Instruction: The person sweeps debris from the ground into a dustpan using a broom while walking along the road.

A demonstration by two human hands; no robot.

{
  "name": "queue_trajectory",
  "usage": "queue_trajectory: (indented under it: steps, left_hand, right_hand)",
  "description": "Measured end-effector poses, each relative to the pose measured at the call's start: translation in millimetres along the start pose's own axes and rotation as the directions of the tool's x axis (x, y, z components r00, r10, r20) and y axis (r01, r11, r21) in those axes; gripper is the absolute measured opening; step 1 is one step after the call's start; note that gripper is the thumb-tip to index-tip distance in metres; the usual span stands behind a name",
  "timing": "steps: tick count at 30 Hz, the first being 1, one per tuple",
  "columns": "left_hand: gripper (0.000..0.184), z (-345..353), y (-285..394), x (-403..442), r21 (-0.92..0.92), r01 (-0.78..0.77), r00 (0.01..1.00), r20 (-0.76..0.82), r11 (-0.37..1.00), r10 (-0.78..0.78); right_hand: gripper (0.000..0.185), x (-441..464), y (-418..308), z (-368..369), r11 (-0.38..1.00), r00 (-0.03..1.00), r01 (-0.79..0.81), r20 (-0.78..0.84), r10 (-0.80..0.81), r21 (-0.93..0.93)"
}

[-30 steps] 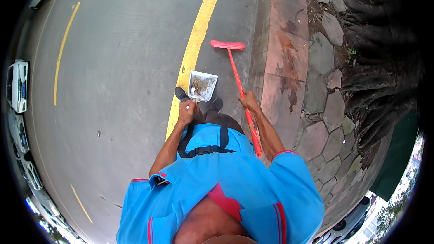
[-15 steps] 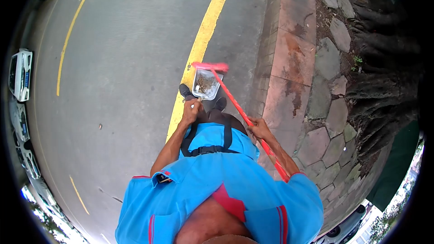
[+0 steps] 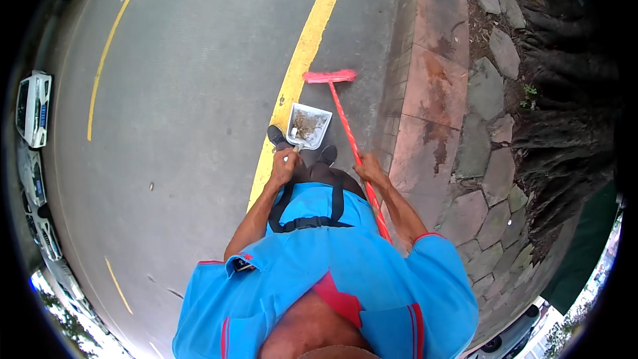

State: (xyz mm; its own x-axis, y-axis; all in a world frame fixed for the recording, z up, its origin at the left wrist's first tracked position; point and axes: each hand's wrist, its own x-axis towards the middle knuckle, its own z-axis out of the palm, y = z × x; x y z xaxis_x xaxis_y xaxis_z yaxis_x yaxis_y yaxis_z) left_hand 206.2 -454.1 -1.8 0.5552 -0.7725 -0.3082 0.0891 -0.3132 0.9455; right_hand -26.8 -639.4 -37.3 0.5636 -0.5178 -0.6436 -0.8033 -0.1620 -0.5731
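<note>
My left hand [image 3: 284,165] is closed around the handle of a white dustpan [image 3: 322,134], just in front of my shoes. Brown debris [image 3: 308,125] and a small white piece lie inside the pan. In my right hand [image 3: 372,169] is the red shaft of a broom [image 3: 345,114], which slants up and away from my right side. Its pink-red bristle head [image 3: 330,76] rests on the road beyond the dustpan, apart from it, with one end by the yellow line.
A yellow line [image 3: 308,36] runs along the road [image 3: 193,93]. To the right stand a reddish stone curb [image 3: 432,86], irregular paving slabs [image 3: 485,90] and thick tree roots [image 3: 565,133]. Parked cars [image 3: 34,110] line the far left. A small brown scrap [image 3: 151,187] lies on the asphalt.
The broom head has moved forward and to the right, away from the dustpan's rim. My right hand has shifted slightly up and left with the shaft. The dustpan stays near my feet.
</note>
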Motion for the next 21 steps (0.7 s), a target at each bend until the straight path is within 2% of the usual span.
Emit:
queue_trajectory:
  steps: [2,4,5,6,7,8,10,11,13,15,17,19,20,21]
  left_hand:
    - [0.037,1.5,-0.9,-3.2,-0.011,-0.021,1.0,-0.018,1.0,0.021]
    - [0.037,-0.6,3.7,0.6,0.026,-0.024,1.0,0.003,0.999,0.024]
    - [0.038,0.1,1.7,1.2,0.011,-0.009,1.0,0.0,1.0,0.009]
    - [0.038,0.2,-0.3,1.4,0.008,-0.017,1.0,0.006,1.0,0.017]
    - [0.042,-0.7,-1.9,1.1,0.009,-0.01,1.0,0.02,1.0,0.01]
    - [0.047,-1.3,-2.1,1.9,0.012,-0.004,0.999,0.034,1.0,0.004]
    - [0.047,-1.5,-3.2,3.7,0.011,-0.039,0.999,0.034,0.999,0.039]
    - [0.047,-1.8,-4.2,4.4,0.004,-0.032,0.999,0.035,0.999,0.032]
    - [0.047,-1.5,-4.8,3.1,-0.004,-0.028,0.999,0.04,1.0,0.028]
    - [0.037,-0.7,-1.5,1.2,-0.014,0.023,1.0,0.02,1.0,-0.023]
    - [0.037,0.1,-2.4,2.5,-0.006,-0.002,1.0,0.019,1.0,0.002]
    - [0.037,-0.9,-2.4,0.7,0.006,-0.007,1.0,0.022,1.0,0.007]
    - [0.037,-1.2,-1.8,-0.1,0.008,-0.017,1.0,0.023,1.0,0.017]
    - [0.041,-1.1,-1.2,-0.9,0.006,-0.009,1.0,0.018,1.0,0.009]
  right_hand:
    - [0.044,-44.7,-14.4,-6.0,0.997,0.997,-0.057,0.061,0.054,0.049]
    - [0.049,-70.9,3.1,1.9,0.976,0.977,0.211,0.05,-0.209,-0.049]
    - [0.049,-80.0,7.7,1.3,0.976,0.977,0.211,0.041,-0.209,-0.053]
    - [0.051,-94.2,-0.8,-8.1,0.993,0.991,0.023,0.13,-0.038,0.115]
    - [0.054,-104.9,-11.7,-18.9,0.948,0.963,-0.179,0.242,0.114,0.263]
    - [0.054,-111.9,-26.5,-33.2,0.947,0.966,-0.176,0.232,0.114,0.268]
    - [0.056,-122.5,-49.4,-55.3,0.912,0.933,-0.299,0.285,0.218,0.281]
    - [0.056,-115.3,-38.0,-47.3,0.91,0.933,-0.301,0.284,0.219,0.286]
    - [0.055,-89.7,-3.3,-21.4,0.966,0.999,-0.049,0.026,0.044,0.254]
    - [0.055,-61.9,-3.6,-16.3,0.966,0.998,-0.043,-0.032,0.053,0.256]
    - [0.055,-25.5,-13.7,-24.0,0.967,0.994,-0.028,-0.096,0.054,0.255]
    - [0.059,2.4,-23.5,-31.1,0.9,0.987,-0.142,-0.014,0.162,0.411]
    - [0.059,7.7,-27.5,-30.6,0.901,0.987,-0.133,-0.022,0.156,0.414]
    - [0.056,13.5,-31.0,-29.8,0.847,0.982,-0.146,-0.029,0.186,0.511]
